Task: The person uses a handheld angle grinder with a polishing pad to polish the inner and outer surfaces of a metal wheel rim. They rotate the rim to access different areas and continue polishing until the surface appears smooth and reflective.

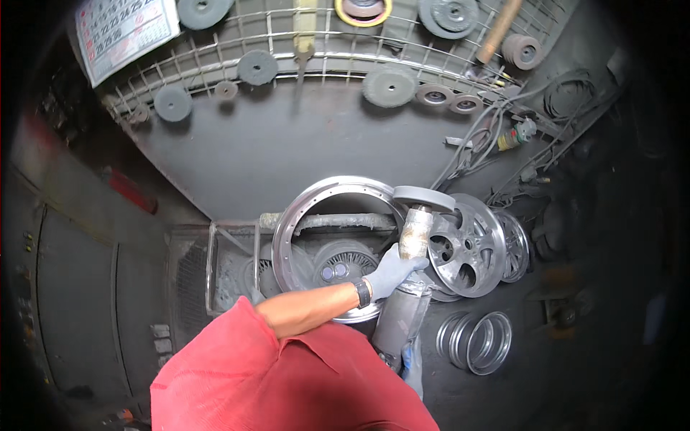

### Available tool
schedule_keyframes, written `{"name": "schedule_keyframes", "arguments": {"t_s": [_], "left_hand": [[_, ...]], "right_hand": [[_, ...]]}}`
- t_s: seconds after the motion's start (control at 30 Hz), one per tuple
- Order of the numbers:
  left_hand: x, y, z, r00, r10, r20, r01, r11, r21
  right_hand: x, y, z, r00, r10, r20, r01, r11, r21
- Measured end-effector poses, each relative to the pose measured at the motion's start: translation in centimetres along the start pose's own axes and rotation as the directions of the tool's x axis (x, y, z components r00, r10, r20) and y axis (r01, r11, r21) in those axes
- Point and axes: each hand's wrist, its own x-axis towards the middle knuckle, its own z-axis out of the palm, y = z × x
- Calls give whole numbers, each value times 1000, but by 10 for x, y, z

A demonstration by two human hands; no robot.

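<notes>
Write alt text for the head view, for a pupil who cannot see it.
Gloved left hand and right hand hold a power tool with a round disc near a large metal rim. Spoked wheels sit to the right; more discs line a wire rack.

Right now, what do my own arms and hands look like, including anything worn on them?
Your left arm has a loose red fabric sleeve, ending above the forearm, and a dark wristband, possibly a watch. Your left hand wears a light grey glove. Your right hand, partly hidden, wears a greyish glove with a bright blue patch. The right forearm can't be made out.
</notes>
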Motion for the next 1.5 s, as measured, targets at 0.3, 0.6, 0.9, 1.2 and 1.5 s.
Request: {"name": "schedule_keyframes", "arguments": {"t_s": [0.3, 0.6, 0.9, 1.2, 1.5], "left_hand": [[-23, 26, -58, 986, 95, -138, -135, 941, -311], [-71, 2, -102, 922, 150, -358, -316, 824, -470], [-20, 2, -63, 957, 201, -208, -254, 929, -270], [5, -8, -6, 994, 111, 17, -111, 993, 44], [-10, 5, -42, 946, 211, -248, -257, 951, -173]], "right_hand": [[25, -19, 30, 961, -54, 271, 104, 979, -174], [78, -31, -3, 895, 200, 398, 44, 850, -525], [67, -17, -9, 974, 138, 177, -83, 955, -286], [34, 17, -16, 995, 14, 98, -12, 1000, -19], [56, -14, -3, 968, 74, 240, -18, 974, -228]]}}
